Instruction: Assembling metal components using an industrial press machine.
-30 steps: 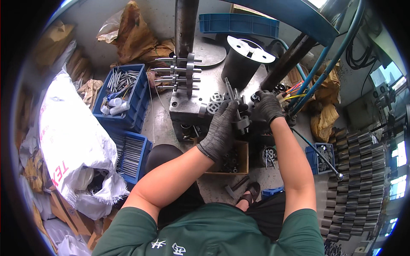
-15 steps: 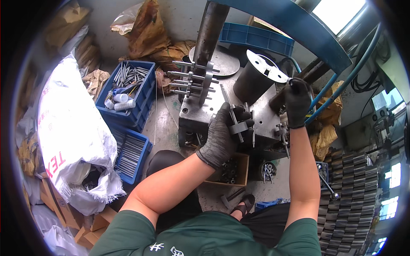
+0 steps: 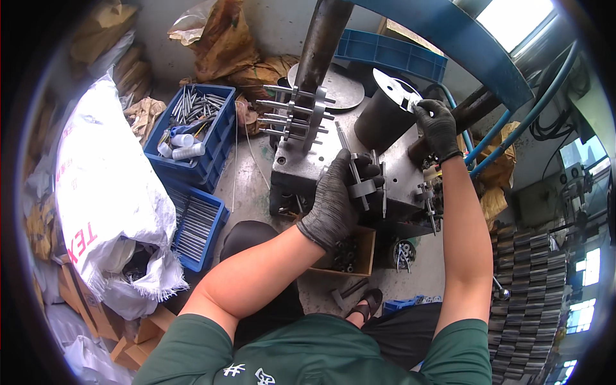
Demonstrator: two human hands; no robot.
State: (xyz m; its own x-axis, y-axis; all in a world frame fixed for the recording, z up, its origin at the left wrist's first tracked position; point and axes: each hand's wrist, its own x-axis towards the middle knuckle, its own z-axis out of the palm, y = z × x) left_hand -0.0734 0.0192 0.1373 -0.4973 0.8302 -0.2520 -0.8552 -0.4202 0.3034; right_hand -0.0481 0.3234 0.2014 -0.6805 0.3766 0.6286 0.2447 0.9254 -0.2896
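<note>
My left hand (image 3: 333, 202), in a dark grey glove, is closed around a thin metal shaft (image 3: 357, 174) with a flat grey block (image 3: 363, 188) near its lower end. A second slim rod (image 3: 384, 190) stands close to those fingertips; whether the hand also grips it I cannot tell. Further right, my gloved right hand (image 3: 439, 128) has its fingers pinched at the white top (image 3: 393, 83) of a black cylinder (image 3: 380, 123). What the pinch holds is too small to make out. Left of the cylinder, several pins stick through a metal plate fixture (image 3: 312, 119) beside a steel post.
A steel press bed (image 3: 292, 168) carries the cylinder and fixture, under a blue frame (image 3: 471, 45). Blue crates (image 3: 221, 138) of metal rods and a white sack (image 3: 109, 192) stand left. Below are a wooden box (image 3: 364, 251) of small parts and a hammer (image 3: 350, 294). Blue hoses (image 3: 507, 144) run right.
My right hand has moved slightly left and inward, onto the edge of the cylinder's white top. My left hand keeps hold of the shaft, nearly unmoved.
</note>
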